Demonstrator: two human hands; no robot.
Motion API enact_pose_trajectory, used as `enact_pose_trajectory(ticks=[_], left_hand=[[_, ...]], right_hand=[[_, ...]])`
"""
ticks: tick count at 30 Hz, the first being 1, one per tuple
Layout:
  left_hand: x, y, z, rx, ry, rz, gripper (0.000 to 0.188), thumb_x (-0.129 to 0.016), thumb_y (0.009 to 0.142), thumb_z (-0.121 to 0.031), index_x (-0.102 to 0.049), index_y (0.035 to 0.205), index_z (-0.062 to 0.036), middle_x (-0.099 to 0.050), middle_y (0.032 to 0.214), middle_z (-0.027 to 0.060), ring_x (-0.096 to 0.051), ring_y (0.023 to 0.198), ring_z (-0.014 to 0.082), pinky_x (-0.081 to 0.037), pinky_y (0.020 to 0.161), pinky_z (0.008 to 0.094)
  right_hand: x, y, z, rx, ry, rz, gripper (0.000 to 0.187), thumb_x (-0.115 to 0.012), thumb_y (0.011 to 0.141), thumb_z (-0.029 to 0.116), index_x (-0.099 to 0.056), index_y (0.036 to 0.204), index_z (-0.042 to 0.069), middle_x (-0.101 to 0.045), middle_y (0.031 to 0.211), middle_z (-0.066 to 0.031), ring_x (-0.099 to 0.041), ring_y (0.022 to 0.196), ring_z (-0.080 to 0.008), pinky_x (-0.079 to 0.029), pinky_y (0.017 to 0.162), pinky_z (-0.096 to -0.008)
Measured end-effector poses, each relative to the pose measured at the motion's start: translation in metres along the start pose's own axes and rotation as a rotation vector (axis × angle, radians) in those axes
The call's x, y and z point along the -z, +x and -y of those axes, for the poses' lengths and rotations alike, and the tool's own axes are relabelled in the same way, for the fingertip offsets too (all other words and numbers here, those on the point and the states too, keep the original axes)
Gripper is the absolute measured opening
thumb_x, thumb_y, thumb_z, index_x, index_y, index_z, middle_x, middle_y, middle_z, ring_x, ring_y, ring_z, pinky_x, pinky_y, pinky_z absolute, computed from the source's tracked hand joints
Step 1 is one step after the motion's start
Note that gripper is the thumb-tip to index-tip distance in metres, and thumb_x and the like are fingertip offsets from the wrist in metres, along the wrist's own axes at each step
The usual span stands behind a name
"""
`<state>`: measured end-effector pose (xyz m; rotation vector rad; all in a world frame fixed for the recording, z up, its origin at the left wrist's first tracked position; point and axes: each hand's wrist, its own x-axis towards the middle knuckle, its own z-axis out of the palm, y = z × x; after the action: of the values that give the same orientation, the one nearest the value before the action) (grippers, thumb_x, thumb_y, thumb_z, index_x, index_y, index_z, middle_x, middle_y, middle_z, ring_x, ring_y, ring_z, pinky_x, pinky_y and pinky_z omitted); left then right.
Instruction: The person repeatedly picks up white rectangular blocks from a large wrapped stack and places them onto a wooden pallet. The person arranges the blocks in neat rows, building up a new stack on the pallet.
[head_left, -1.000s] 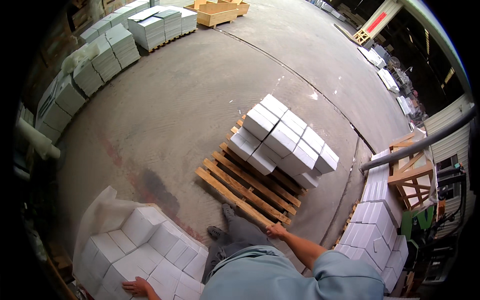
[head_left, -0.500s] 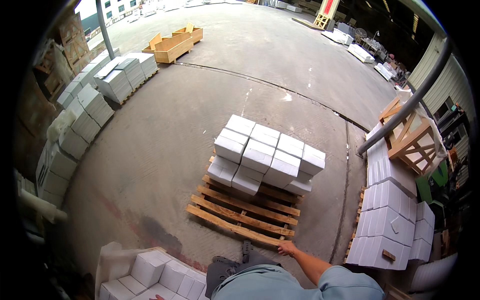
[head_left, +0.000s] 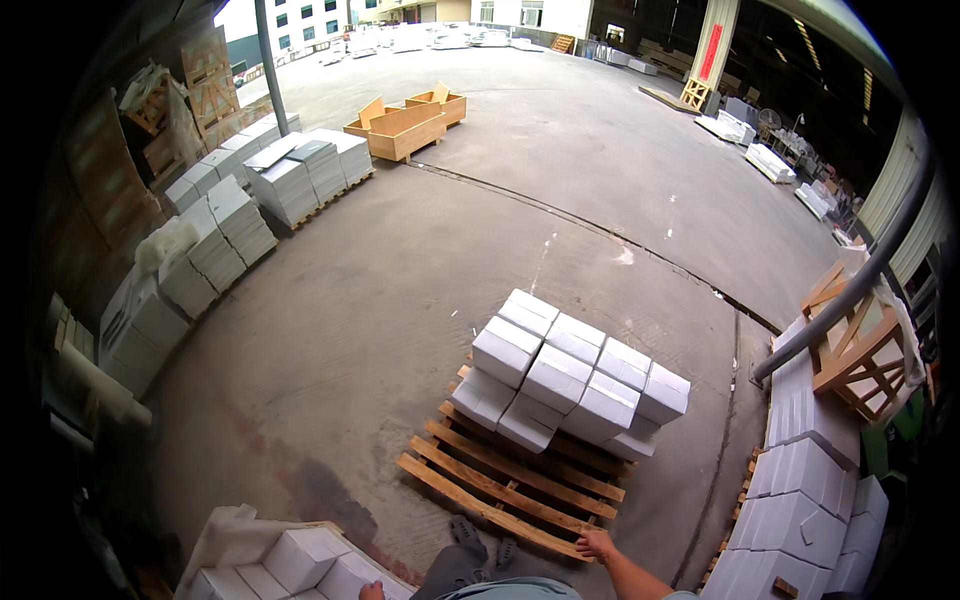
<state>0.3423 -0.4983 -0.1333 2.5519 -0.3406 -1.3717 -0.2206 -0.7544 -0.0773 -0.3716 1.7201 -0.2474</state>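
Observation:
My right hand (head_left: 597, 545) hangs beside the near right corner of a wooden pallet (head_left: 500, 518), holding nothing, its fingers loosely apart. White cartons (head_left: 560, 378) stand in two layers on the pallet's far part, and its near slats lie bare. Only a small part of my left hand (head_left: 372, 591) shows at the lower edge. It is next to the white cartons (head_left: 305, 558) inside an open-topped container (head_left: 225, 540) at the lower left. The fingers of that hand are mostly hidden.
Stacked white cartons (head_left: 795, 510) and a wooden crate frame (head_left: 850, 340) line the right side by a grey post (head_left: 850, 265). Pale stacks on pallets (head_left: 310, 175) run along the left. Open wooden boxes (head_left: 408, 130) stand farther off. A groove (head_left: 590, 235) crosses the concrete floor.
The view has tilted up and left, so the pallet sits lower and farther right in it. My left hand shows a little more. My feet have shifted, and the cartons stay as they were.

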Motion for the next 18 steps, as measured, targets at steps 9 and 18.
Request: enact_pose_trajectory(ticks=[9, 18], left_hand=[[0.002, 0.098, -0.113, -0.201, -0.241, -0.020, 0.034, -0.053, 0.083, -0.031, -0.059, 0.087, 0.0021, -0.055, 0.069, 0.0104, -0.051, 0.060, 0.0183, -0.040, 0.054, 0.0324], [-0.060, 0.115, -0.211, -0.193, -0.145, 0.175, 0.028, -0.051, 0.086, -0.031, -0.057, 0.086, -0.0043, -0.050, 0.067, 0.0032, -0.053, 0.057, 0.0151, -0.038, 0.041, 0.0254]], right_hand=[[-0.011, -0.018, 0.041, 0.095, -0.020, -0.057, 0.036, -0.051, 0.090, 0.029, -0.054, 0.110, 0.000, -0.062, 0.101, -0.0133, -0.064, 0.080, -0.0221, -0.052, 0.065, -0.0322], [0.013, 0.001, 0.089, 0.136, 0.034, -0.121, 0.040, -0.051, 0.089, 0.033, -0.052, 0.115, 0.002, -0.062, 0.100, -0.0110, -0.063, 0.080, -0.0190, -0.051, 0.065, -0.0304]])
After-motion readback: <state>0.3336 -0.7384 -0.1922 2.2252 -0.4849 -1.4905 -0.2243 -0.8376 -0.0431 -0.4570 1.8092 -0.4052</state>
